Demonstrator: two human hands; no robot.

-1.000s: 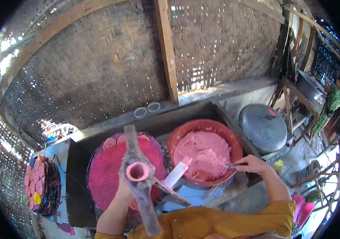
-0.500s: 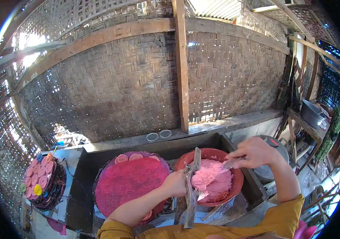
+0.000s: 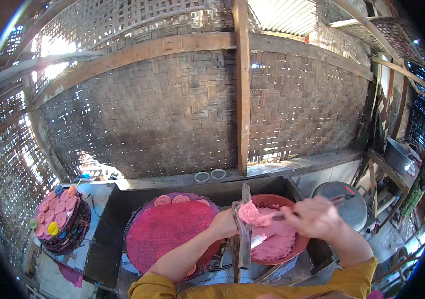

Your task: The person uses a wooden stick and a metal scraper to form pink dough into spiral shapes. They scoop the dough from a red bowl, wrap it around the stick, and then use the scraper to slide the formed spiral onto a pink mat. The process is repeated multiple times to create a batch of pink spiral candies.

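Observation:
My left hand is closed at a pair of weathered wooden sticks standing in front of the bowl; its fingertips are hidden behind the wood. My right hand, slightly blurred, grips a flat spatula whose handle sticks out to the right. The spatula's blade reaches left to a lump of soft pink paste, resting at the upper part of the sticks. Below lies the red bowl, spread with more pink paste. Something white shows beside the sticks, too small to name.
Left of the bowl stands a round board with a bright pink top and pale rosettes. A dark round piece with pink rosettes sits far left. Two small rings lie on the wall ledge. A lidded pot stands right.
The pink lump has moved up from the bowl to the sticks on the spatula. My right hand has turned, with the handle now pointing right. The view has shifted slightly.

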